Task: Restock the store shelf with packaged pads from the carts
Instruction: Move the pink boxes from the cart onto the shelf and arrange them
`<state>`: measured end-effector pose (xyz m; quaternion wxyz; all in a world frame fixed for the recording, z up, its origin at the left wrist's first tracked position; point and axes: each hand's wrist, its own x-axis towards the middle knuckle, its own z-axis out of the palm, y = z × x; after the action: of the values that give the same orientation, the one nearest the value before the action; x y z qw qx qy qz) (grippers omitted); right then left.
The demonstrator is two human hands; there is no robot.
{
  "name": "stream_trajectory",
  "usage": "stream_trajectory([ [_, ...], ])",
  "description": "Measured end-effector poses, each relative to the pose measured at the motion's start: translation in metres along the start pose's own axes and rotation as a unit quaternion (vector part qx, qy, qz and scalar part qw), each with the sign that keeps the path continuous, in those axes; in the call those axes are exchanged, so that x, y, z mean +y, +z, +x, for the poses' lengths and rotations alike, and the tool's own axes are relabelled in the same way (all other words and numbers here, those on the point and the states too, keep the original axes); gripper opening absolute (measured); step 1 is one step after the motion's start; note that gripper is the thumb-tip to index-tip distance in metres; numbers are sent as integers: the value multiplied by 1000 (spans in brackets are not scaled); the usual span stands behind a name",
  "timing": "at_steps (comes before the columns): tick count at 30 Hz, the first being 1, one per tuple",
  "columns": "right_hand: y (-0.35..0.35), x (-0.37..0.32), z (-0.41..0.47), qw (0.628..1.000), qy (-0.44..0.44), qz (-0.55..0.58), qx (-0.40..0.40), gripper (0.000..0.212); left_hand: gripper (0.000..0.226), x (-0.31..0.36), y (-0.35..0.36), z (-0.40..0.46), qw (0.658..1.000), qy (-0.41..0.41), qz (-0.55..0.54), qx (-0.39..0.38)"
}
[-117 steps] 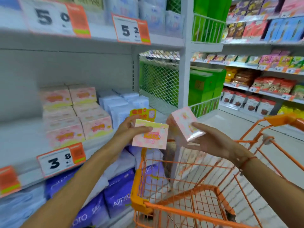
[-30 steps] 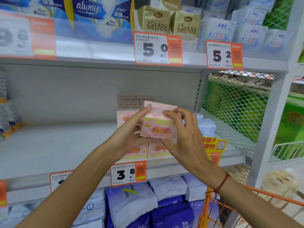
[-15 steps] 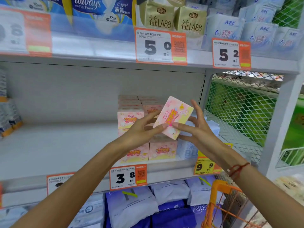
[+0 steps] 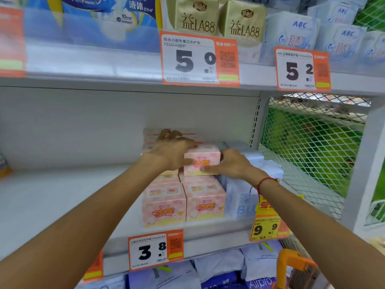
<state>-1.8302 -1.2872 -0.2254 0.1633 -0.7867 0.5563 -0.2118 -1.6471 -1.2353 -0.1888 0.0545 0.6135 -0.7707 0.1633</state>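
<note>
A pink pad pack (image 4: 203, 158) sits on top of the stack of matching pink packs (image 4: 183, 203) on the middle shelf (image 4: 62, 195). My left hand (image 4: 170, 149) grips its top left corner, fingers curled over the top and thumb at the front. My right hand (image 4: 231, 165) holds its right side, with the thumb laid across the front face. The pack stands upright, label facing me, level with the row behind it. The second pack I carried is hidden from view.
Pale blue packs (image 4: 239, 197) stand right of the pink stack, against a white mesh divider (image 4: 312, 147). The orange cart handle (image 4: 291, 261) shows at the lower right. Price tags (image 4: 155, 249) hang on the shelf edge. Left of the stack lies bare shelf.
The pink pack was tilted in the air between my hands. It now stands squarely on the stack, with both hands moved forward and closed around it.
</note>
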Motion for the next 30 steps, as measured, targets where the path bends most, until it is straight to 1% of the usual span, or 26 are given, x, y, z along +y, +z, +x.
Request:
stream_trajectory([
  [2, 3, 0, 4, 1000, 3, 8, -25, 51, 59, -2, 4, -2, 999, 5, 32, -10],
  [3, 3, 1, 4, 999, 1, 20, -30, 54, 60, -2, 4, -5, 999, 5, 36, 0],
  [4, 0, 2, 0, 999, -1, 21, -28, 63, 60, -2, 3, -8, 999, 3, 31, 21],
  [5, -4, 4, -5, 1000, -6, 15, -14, 76, 59, -1, 0, -13, 999, -1, 20, 48],
  [6, -9, 7, -13, 1000, -11, 13, 10, 84, 57, 1, -3, -18, 997, -4, 7, 80],
  [7, -14, 10, -22, 999, -23, 18, 37, 84, 52, 4, -8, -23, 994, -4, -2, 113],
  [8, -21, 14, -34, 997, -39, 31, 64, 77, 47, 9, -13, -29, 990, -5, -11, 143],
  [10, -36, 23, -64, 991, -65, 57, 105, 51, 38, 22, -24, -42, 984, -14, -72, 163],
  [12, -50, 32, -98, 988, -81, 60, 120, 23, 30, 45, -35, -54, 978, -24, -152, 144],
  [13, -55, 40, -115, 988, -85, 62, 118, 13, 27, 59, -39, -59, 974, -18, -183, 131],
  [14, -60, 47, -132, 988, -85, 60, 114, 10, 24, 75, -41, -63, 971, -2, -209, 120],
  [16, -69, 64, -169, 992, -76, 38, 98, 14, 22, 108, -44, -70, 963, 30, -251, 95],
  [20, -72, 111, -242, 999, 8, -42, 17, 26, 24, 181, -34, -82, 946, 78, -308, 66],
  [22, -64, 138, -275, 995, 59, -79, -24, 24, 28, 222, -20, -87, 939, 109, -324, 21],
  [24, -53, 158, -306, 979, 121, -113, -118, 17, 29, 261, -6, -94, 932, 142, -330, -46],
  [25, -47, 167, -321, 962, 158, -135, -178, 21, 29, 280, 4, -96, 932, 164, -315, -79],
  [27, -39, 180, -344, 912, 240, -160, -290, 30, 32, 316, 25, -98, 931, 207, -257, -154],
  [29, -30, 195, -357, 852, 331, -158, -374, 40, 35, 349, 43, -102, 918, 255, -187, -239],
  [30, -27, 202, -363, 819, 361, -172, -410, 47, 37, 366, 48, -106, 905, 288, -147, -275],
])
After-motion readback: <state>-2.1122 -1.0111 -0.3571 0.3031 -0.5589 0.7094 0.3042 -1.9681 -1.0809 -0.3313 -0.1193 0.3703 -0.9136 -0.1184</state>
